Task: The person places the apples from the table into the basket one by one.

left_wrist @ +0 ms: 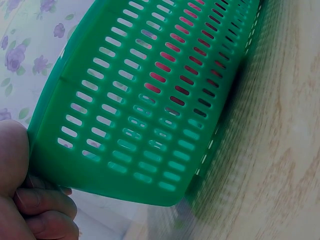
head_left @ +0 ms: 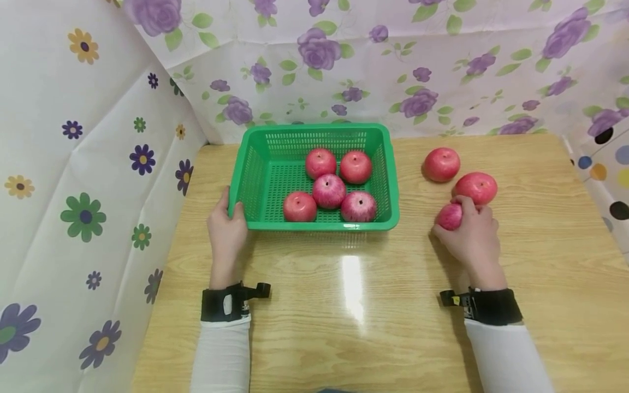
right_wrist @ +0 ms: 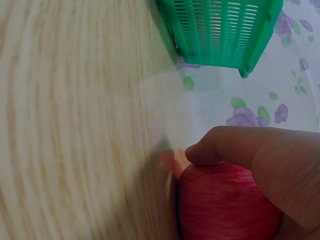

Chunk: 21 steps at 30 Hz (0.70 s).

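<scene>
A green plastic basket stands on the table against the back wall, with several red apples inside. My left hand grips its left rim, thumb on one side and fingers curled on the other, as the left wrist view also shows. Over on the right, my right hand holds a dark red apple between thumb and fingers at the tabletop. In the right wrist view the thumb lies across this apple; the other fingers are mostly hidden. Just behind that hand sits another apple.
One more apple lies on the wooden table to the right of the basket. Flowered sheets hang at the back and left, and a dotted one at the right.
</scene>
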Motion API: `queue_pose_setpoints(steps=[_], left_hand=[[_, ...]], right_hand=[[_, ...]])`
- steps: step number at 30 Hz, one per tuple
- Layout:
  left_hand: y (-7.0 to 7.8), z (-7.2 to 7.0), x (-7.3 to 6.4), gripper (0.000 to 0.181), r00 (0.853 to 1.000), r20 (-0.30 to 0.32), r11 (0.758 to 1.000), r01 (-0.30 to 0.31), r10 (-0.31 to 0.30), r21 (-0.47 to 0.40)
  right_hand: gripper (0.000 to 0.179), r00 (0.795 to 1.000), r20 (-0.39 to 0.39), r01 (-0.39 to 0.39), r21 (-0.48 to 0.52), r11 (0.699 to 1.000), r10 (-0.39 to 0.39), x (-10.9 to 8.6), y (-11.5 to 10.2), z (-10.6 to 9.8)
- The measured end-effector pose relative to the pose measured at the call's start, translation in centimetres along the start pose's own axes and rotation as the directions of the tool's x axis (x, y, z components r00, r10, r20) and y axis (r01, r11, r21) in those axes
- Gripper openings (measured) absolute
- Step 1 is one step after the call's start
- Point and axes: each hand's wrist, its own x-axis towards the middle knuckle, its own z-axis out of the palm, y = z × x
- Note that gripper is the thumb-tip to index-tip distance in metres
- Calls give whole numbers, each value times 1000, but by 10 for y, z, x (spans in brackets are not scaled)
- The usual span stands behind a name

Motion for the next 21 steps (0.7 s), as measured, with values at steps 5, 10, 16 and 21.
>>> queue_pose_setpoints(steps=[5, 10, 16, 21], left_hand=[[0, 0, 0, 51, 1000, 0, 1000, -7, 7, -6], [0, -1, 1, 50, 1000, -7, 1000, -16, 16, -11], [0, -2, 1, 50, 1000, -3, 1000, -21, 21, -18], [2, -2, 0, 51, 1000, 4, 1000, -3, 3, -14]], right_hand=[[80, 1000, 2, 1, -3, 1000, -1, 0, -2, -1], [79, 1000, 2, -6, -2, 1000, 6, -1, -2, -1], [78, 1000, -6, 0, 26, 1000, 0, -2, -1, 0], [80, 1000, -13, -7, 77, 997, 8, -4, 0, -2]])
